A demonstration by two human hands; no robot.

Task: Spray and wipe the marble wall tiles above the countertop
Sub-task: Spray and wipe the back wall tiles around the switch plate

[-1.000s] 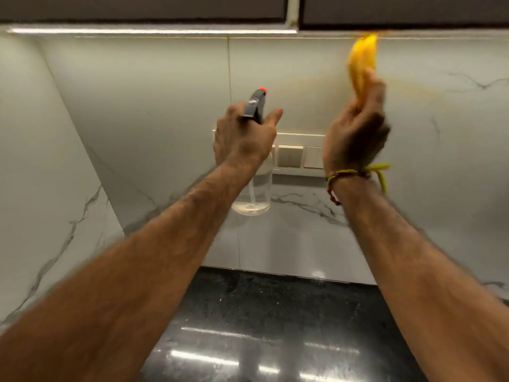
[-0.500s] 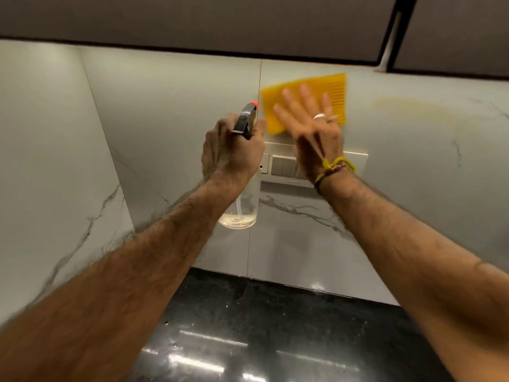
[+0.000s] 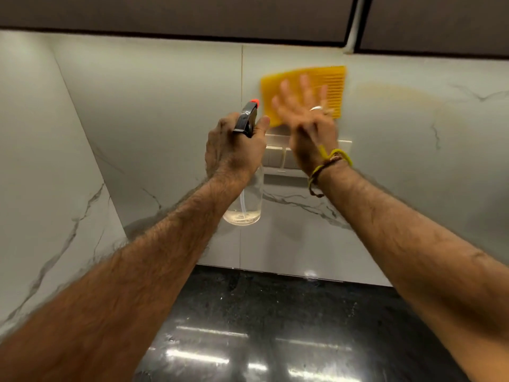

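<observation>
- Far left, the side wall (image 3: 41,161) was white marble tile with grey veins running down toward the corner, where it met the back wall.
- The back marble wall tiles (image 3: 165,119) were pale and glossy, with a thin vertical grout line just left of your hands.
- Your left hand (image 3: 234,150) was wrapped around the neck of the spray bottle (image 3: 243,208), thumb up alongside the black trigger head with its orange nozzle tip. The clear bottle hung below your fist with a little liquid at the bottom, held out in front of the wall.
- Behind both hands sat a cream switch plate (image 3: 278,157), partly hidden.
- Your right hand (image 3: 305,117) had its fingers spread flat, pressing the yellow cloth (image 3: 325,86) against the tile just above the switches. The hand was blurred, with a ring and some wrist threads visible.
- Right of the cloth there was a faint yellowish smear on the tile (image 3: 394,92), then more grey veining.
- Up top, dark cabinets (image 3: 192,15) ran across the frame.
- Down low, the black countertop (image 3: 261,312) was polished and threw back streaks of light.
</observation>
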